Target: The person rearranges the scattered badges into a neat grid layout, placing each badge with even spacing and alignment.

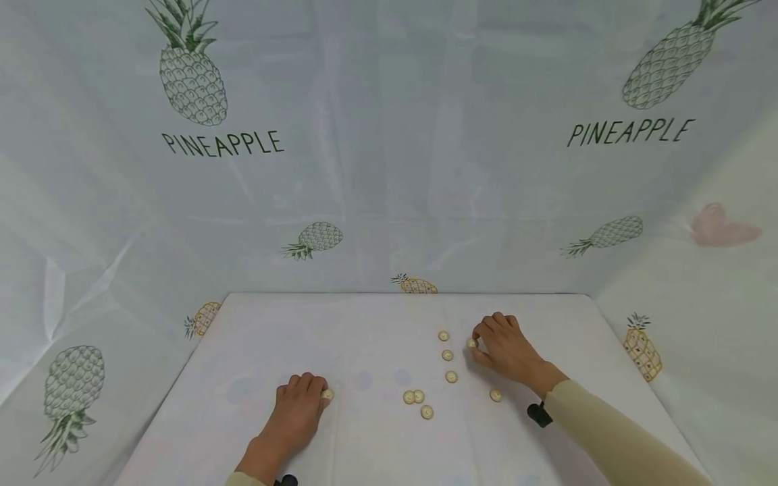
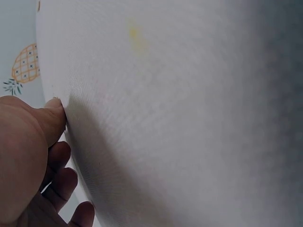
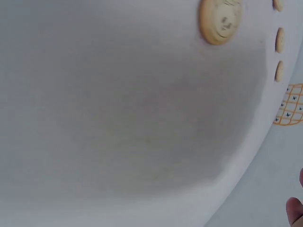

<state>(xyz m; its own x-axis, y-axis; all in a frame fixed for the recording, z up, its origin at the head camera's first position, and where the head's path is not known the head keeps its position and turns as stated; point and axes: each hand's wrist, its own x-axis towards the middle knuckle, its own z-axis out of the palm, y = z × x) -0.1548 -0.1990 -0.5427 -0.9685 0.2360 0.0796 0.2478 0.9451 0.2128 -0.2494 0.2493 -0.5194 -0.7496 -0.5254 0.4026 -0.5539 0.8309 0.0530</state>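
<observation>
On the left of the white table (image 1: 273, 324), my left hand (image 1: 296, 410) pinches a round cream-yellow button (image 1: 329, 394) between thumb and index finger. That button does not show in the left wrist view, where the thumb (image 2: 53, 116) and curled fingers appear at the table surface. Farther back on the right, my right hand (image 1: 507, 351) pinches a similar button (image 1: 471, 343) at its fingertips. Only a bit of the right fingers (image 3: 294, 210) enters the right wrist view. A larger-looking button (image 3: 220, 20) there shows a rim and two small central marks.
Three buttons (image 1: 447, 355) form a column just left of my right hand. Nearer the middle, two touching buttons (image 1: 414, 397) lie beside another button (image 1: 427, 412). One more button (image 1: 496, 395) lies below the right hand. A pineapple-print cloth (image 1: 389, 169) hangs behind the table.
</observation>
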